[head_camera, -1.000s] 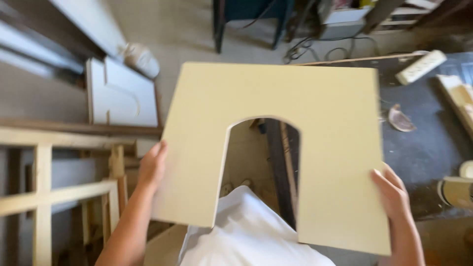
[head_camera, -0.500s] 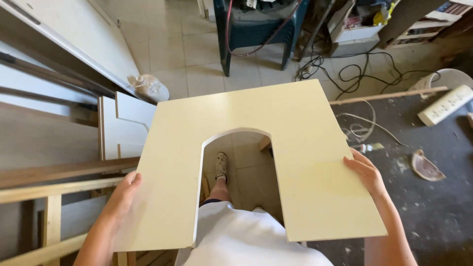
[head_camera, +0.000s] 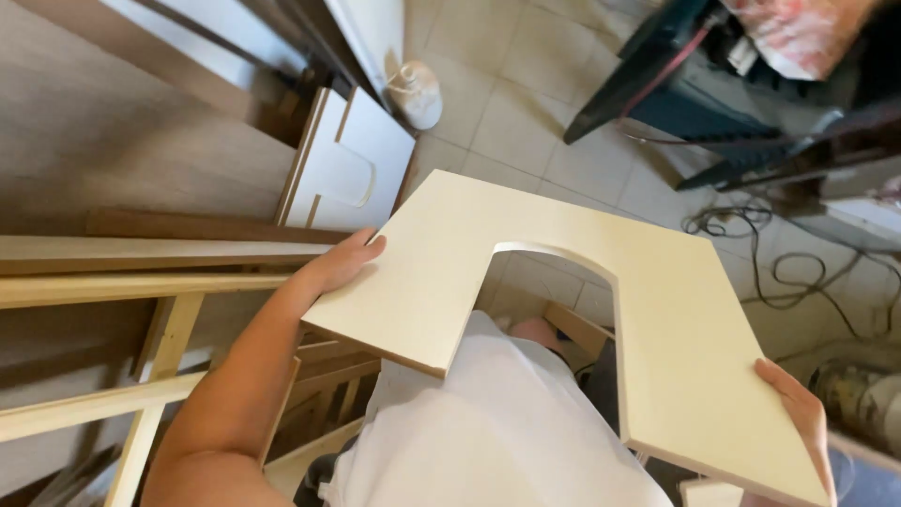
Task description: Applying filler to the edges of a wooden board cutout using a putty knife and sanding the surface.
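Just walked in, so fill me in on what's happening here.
A person is holding a pale yellow board with an arch-shaped cutout in both hands, above their lap. The left hand grips its left edge, and the right hand grips the right edge near the corner. Wooden frames stand to the left, with a white cut panel leaning behind them on the tiled floor.

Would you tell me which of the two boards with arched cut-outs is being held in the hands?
The pale yellow board, gripped by the left hand and right hand; the white board leans untouched behind it.
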